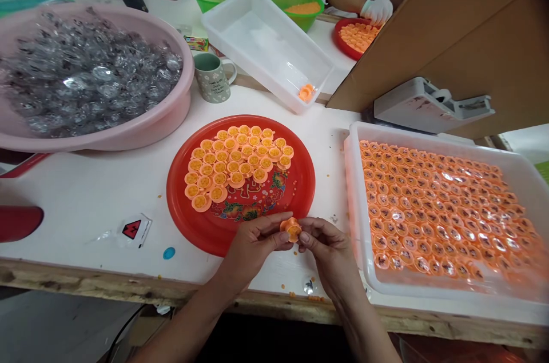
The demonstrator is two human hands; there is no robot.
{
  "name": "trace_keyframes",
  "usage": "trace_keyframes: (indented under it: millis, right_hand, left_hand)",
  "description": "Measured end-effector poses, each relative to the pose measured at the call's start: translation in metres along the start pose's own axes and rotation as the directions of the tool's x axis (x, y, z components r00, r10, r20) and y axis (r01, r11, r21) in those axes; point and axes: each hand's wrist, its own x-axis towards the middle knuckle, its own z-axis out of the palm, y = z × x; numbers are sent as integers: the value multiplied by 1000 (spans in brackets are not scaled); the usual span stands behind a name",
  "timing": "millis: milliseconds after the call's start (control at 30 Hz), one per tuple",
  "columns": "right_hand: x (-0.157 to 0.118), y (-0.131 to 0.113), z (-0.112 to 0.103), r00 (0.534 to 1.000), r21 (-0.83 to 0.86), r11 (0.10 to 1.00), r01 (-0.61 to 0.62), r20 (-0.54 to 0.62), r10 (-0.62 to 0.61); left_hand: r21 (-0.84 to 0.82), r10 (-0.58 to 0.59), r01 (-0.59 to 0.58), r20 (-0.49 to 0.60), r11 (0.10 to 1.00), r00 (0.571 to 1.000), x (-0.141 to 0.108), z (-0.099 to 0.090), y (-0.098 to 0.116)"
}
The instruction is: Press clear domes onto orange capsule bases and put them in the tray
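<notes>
Between my left hand (pixel 262 237) and my right hand (pixel 323 243) is a small orange toy cup (pixel 291 230), pinched by the fingertips of both. It is tilted over the front right rim of a red round tray (pixel 240 243). On that tray stand many orange toy cups (pixel 221 167) on saucers, packed together toward the back and left, with small yellow beads inside. To the right, a white bin (pixel 364 248) holds rows of orange cups (pixel 429 214) that look covered with clear, dark-printed tops. My fingers partly hide the held cup.
At left, a pink basin (pixel 171 117) is heaped with clear domed pieces (pixel 98 71). Behind the tray are a green mug (pixel 213 86) and a tilted white bin (pixel 266 37). A tape dispenser (pixel 424 106) stands by a cardboard panel (pixel 463 31). A co-worker's gloved hand (pixel 377 10) reaches into another red tray.
</notes>
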Motion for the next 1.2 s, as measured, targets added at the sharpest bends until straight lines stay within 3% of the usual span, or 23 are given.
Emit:
trace_keyframes:
  millis: [100, 200, 300, 367, 433, 500, 600, 667, 767, 867, 967, 1100, 1200]
  right_hand:
    - [-2, -1, 3, 999, -70, 997, 25, -27, -27]
    - [-5, -2, 6, 996, -125, 991, 51, -72, -60]
    - [-9, -4, 9, 990, -173, 982, 71, -110, -91]
    - [-13, -6, 10, 983, -229, 969, 92, -134, -125]
    - [-16, -8, 10, 975, -288, 952, 106, -159, -157]
    - [-19, -10, 9, 969, -327, 938, 118, -167, -180]
    - [-21, -13, 8, 958, -390, 897, 206, -108, -267]
    - [-22, -16, 8, 920, -480, 814, 327, -33, -389]
    - [-21, -18, 7, 874, -567, 712, 414, 31, -484]
    - [-21, -15, 6, 927, -507, 803, 313, -21, -374]
    - [-22, -10, 6, 962, -398, 891, 217, -68, -265]
    - [-23, -9, 9, 964, -318, 927, 199, -108, -244]
    - [-24, -11, 11, 968, -288, 941, 176, -125, -219]
  left_hand:
    - [78, 47, -46, -16, 996, 999, -2, 1, -6]
    - [292, 240, -234, 16, 927, 971, -4, 1, -13]
    - [508, 508, -479, 92, 716, 857, -7, 2, -17]
    - [565, 621, -575, 136, 591, 772, -8, 3, -17]
    - [579, 677, -622, 155, 528, 719, -9, 3, -16]
    - [563, 698, -646, 161, 516, 698, -9, 4, -15]
    - [534, 674, -647, 182, 544, 716, -10, 3, -14]
    - [545, 656, -640, 202, 542, 727, -10, 3, -13]
    - [567, 684, -659, 215, 494, 697, -9, 2, -12]
    - [544, 692, -672, 214, 501, 689, -10, 1, -11]
    - [497, 644, -635, 183, 591, 743, -12, 2, -10]
    - [373, 546, -536, 90, 757, 833, -18, 6, -7]
    - [308, 495, -487, 58, 817, 867, -22, 9, -4]
